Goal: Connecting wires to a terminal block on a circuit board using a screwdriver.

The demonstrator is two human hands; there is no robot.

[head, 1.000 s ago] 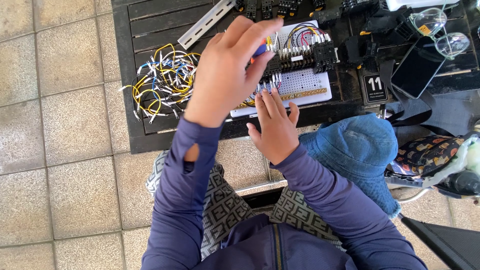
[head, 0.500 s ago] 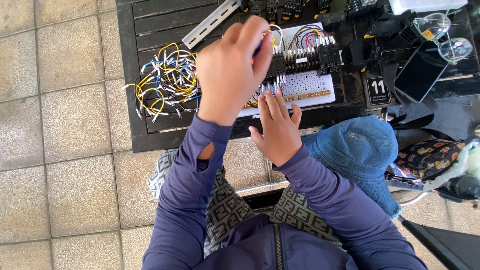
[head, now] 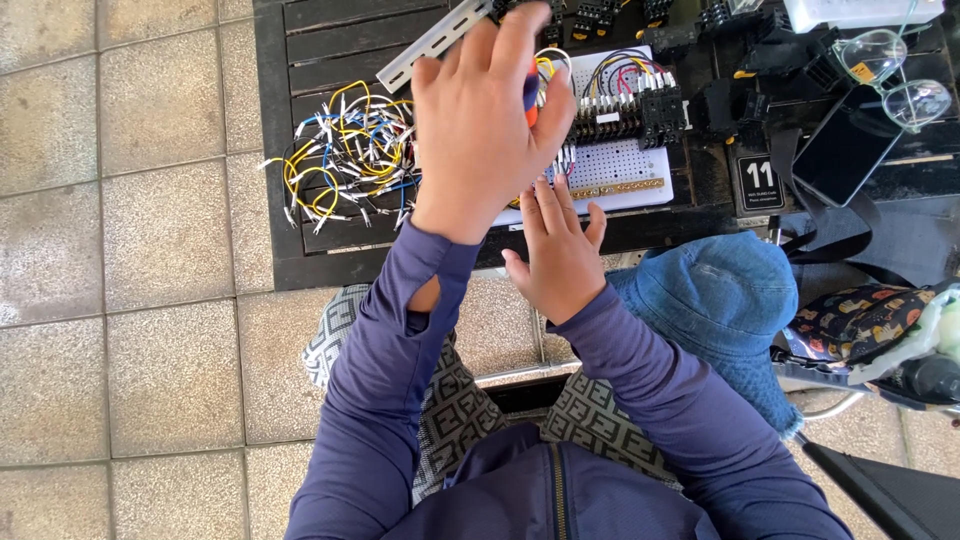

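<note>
My left hand (head: 485, 125) is raised over a dark slatted table (head: 320, 250), its fingers closed around a small tool with a blue and orange handle (head: 531, 98); most of the tool is hidden. Under it lies a white perforated board (head: 625, 162) carrying a row of black terminal blocks (head: 630, 112) with coloured wires and a brass bar (head: 612, 187). My right hand (head: 560, 255) rests at the board's near edge, fingers spread on short white wire ends, holding nothing that I can see.
A loose bundle of yellow, white and blue wires (head: 340, 160) lies left of the board. A metal rail (head: 430, 45) lies behind it. To the right are a phone (head: 845, 150), glasses (head: 895, 75), a number tag (head: 758, 182), a blue hat (head: 715, 300) and a patterned bag (head: 860, 320).
My left hand with the tool has moved slightly farther over the board toward the terminal blocks. My right hand stays at the board's near edge.
</note>
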